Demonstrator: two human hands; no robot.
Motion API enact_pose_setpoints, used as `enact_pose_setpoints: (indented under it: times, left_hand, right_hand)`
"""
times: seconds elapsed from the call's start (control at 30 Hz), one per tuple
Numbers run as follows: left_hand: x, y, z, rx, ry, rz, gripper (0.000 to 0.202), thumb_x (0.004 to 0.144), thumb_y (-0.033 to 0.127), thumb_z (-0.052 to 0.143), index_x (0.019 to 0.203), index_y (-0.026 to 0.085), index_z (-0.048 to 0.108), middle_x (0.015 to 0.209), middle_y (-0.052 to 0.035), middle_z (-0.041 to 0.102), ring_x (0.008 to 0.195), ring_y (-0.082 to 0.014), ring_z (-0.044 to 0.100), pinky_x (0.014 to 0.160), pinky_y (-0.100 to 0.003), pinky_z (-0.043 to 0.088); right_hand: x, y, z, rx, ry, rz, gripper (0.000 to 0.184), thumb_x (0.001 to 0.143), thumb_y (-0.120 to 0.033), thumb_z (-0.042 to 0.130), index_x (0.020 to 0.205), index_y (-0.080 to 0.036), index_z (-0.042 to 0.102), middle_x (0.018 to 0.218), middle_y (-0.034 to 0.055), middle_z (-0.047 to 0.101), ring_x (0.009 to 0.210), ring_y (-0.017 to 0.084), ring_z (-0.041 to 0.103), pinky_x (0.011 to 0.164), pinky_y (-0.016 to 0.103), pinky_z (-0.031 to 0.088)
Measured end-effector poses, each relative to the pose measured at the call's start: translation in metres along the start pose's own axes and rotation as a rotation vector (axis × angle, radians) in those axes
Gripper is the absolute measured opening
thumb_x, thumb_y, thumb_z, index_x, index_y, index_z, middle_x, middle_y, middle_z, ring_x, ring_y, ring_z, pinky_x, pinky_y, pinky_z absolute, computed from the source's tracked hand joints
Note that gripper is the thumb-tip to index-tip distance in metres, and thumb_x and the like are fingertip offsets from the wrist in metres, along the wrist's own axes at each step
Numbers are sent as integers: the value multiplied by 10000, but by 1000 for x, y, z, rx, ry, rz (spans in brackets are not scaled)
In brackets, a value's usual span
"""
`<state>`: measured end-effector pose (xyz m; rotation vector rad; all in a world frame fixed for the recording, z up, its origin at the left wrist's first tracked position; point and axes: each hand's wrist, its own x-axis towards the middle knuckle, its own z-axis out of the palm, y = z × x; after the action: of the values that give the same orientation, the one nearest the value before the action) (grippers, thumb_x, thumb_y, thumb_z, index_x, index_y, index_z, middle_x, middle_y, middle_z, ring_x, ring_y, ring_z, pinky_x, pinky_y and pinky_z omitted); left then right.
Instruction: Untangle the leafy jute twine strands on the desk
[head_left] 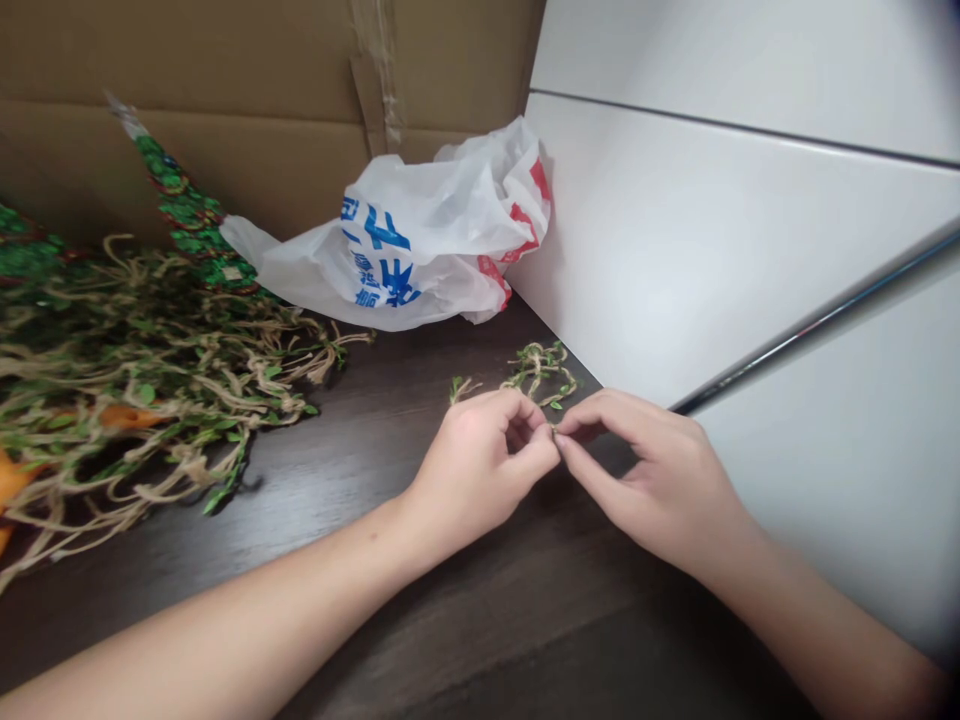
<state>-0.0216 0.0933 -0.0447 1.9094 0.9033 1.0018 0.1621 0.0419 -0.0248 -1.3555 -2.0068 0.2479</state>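
I am pinching a short leafy twine (541, 370) between thumb and forefinger of my left hand (480, 470) and my right hand (652, 475), both nearly closed. Its loop is lying just beyond my fingertips. It is looking light, limp and rough. The leaves seem fragile, so I judge the bare cord between them the safer hold.

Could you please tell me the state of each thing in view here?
left hand: closed, pinching the twine piece.
right hand: closed, pinching the same piece.
twine piece: looped on the table, one end held by both hands.
twine pile: tangled, heaped on the table.
plastic bag: crumpled, against the cardboard box.
cardboard box: upright, seam taped.
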Motion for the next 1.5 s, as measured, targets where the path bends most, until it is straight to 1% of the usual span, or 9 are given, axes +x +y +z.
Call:
enact_pose_setpoints:
  times: [0.3, 0.53, 0.67, 0.8, 1.0, 1.1, 1.27, 1.33, 1.5]
  left_hand:
    - [2, -1, 0, -60, -33, -19, 101, 838, 113, 651, 755, 169, 665, 695, 33, 657, 644, -103, 578, 648, -244, 454]
    - [4, 0, 0, -214, -11, -124, 85, 848, 156, 654, 764, 165, 651, 678, 36, 638, 627, -98, 564, 605, -223, 448]
    - [3, 0, 0, -187, 33, -110, 76, 834, 135, 648, 766, 166, 656, 694, 31, 651, 638, -101, 578, 615, -225, 457]
    - [2, 0, -1, -98, 35, -31, 91, 811, 96, 650, 760, 169, 668, 702, 29, 661, 647, -105, 580, 627, -232, 456]
    - [2, 2, -1, -90, 68, -35, 82, 855, 133, 650, 783, 167, 668, 706, 31, 670, 630, -98, 570, 603, -227, 439]
    - [2, 2, -1, -73, 84, -23, 83, 846, 130, 661, 771, 164, 671, 708, 33, 671, 642, -95, 574, 621, -224, 444]
    - [2, 3, -1, -42, 88, -3, 101, 823, 94, 651, 759, 168, 673, 700, 33, 669, 645, -102, 580, 636, -234, 454]
    - [2, 4, -1, -45, 86, 5, 94, 823, 100, 657, 762, 169, 674, 704, 31, 672, 649, -104, 583, 640, -236, 458]
    - [1, 3, -1, -116, 70, -45, 80, 845, 149, 666, 768, 169, 674, 699, 30, 673, 636, -101, 584, 615, -230, 455]
  right_hand:
    - [1, 1, -1, 75, -78, 107, 115, 966, -148, 622, 899, -238, 645, 853, 1, 701, 751, 167, 659, 696, 296, 512]
    - [-2, 4, 4, 410, -31, 276, 66, 979, -250, 664, 917, -237, 646, 881, 10, 693, 807, 175, 691, 735, 283, 571]
    - [-1, 1, 4, 244, 3, 185, 46, 947, -206, 679, 934, -244, 656, 900, 16, 720, 819, 184, 693, 758, 304, 571]
    - [-1, -3, 2, 115, 5, 115, 95, 934, -160, 661, 918, -254, 652, 868, 11, 721, 771, 180, 676, 734, 314, 559]
    - [1, 2, 6, 442, 5, 301, 61, 961, -267, 690, 923, -239, 652, 881, 12, 689, 802, 174, 690, 738, 290, 587]
    - [1, 3, 8, 556, 25, 325, 91, 946, -274, 708, 898, -234, 643, 858, 5, 672, 789, 166, 687, 728, 277, 593]
    - [-2, 0, 7, 317, 32, 218, 58, 935, -197, 702, 923, -244, 671, 927, 25, 715, 859, 188, 693, 790, 313, 579]
    - [-3, -1, 7, 305, 37, 226, 47, 940, -206, 701, 924, -246, 683, 915, 28, 725, 836, 190, 695, 781, 321, 581]
    - [1, 1, 11, 627, 105, 338, 114, 923, -306, 760, 899, -234, 674, 882, 29, 706, 805, 180, 690, 732, 299, 604]
